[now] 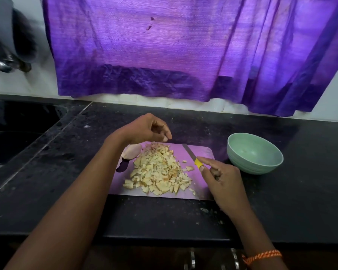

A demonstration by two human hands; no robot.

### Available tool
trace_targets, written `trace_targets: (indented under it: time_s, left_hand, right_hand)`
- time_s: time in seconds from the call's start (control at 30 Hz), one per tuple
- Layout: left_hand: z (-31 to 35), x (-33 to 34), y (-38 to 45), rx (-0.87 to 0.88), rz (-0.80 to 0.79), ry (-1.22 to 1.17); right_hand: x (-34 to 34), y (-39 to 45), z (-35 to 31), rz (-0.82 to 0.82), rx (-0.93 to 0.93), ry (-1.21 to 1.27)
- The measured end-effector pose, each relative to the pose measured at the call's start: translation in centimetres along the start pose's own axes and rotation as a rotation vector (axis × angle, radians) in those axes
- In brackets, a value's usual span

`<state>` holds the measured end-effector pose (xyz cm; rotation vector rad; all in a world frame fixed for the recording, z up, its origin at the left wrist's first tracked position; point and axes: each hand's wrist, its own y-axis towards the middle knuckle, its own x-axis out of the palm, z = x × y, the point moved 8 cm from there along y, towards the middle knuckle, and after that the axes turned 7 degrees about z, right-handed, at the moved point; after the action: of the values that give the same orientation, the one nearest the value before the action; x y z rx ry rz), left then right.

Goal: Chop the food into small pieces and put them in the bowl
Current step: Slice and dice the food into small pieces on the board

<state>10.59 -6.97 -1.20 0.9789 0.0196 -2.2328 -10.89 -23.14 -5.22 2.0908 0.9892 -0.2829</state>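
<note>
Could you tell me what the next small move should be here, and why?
Probably cut up the uncut piece at the board's far left. The right hand grips the knife, the chopped pile looks finished, and the green bowl is empty, so scooping could follow.

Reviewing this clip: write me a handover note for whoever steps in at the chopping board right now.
Right hand grips the knife by its yellow handle, blade lying on the cutting board.
Left hand hovers above the far edge of the pile, fingers loosely curled, holding nothing visible.
Chopped pieces are heaped mid-board; one larger uncut piece sits at the board's left end.
Green bowl stands to the right of the board, empty.
Done: most chopping. Left: cut the last piece, move everything into the bowl.
</note>
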Motion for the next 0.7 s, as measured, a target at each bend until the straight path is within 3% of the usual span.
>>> trace_targets:
  time_s: [0.17, 0.33, 0.5, 0.7]
  left_hand:
    - [-1.9, -1.2, 0.0, -0.095, 0.066, 0.239]
    - [-4.8, -3.3, -1.1, -0.297, 0.115, 0.434]
    - [-6.9, -4.2, -2.2, -0.45, 0.027, 0.446]
    - [-6.4, -3.5, -2.1, -0.442, -0.017, 0.461]
  right_hand:
    - [-0.1, -0.1, 0.0, 0.006, -0.008, -0.012]
    - [-0.1, -0.1, -0.1, 0.001, -0.005, -0.028]
    - [-0.1, -0.2, -0.7, -0.008, -0.014, -0.05]
    - [-0.1, -0.2, -0.9, -0.014, -0.013, -0.06]
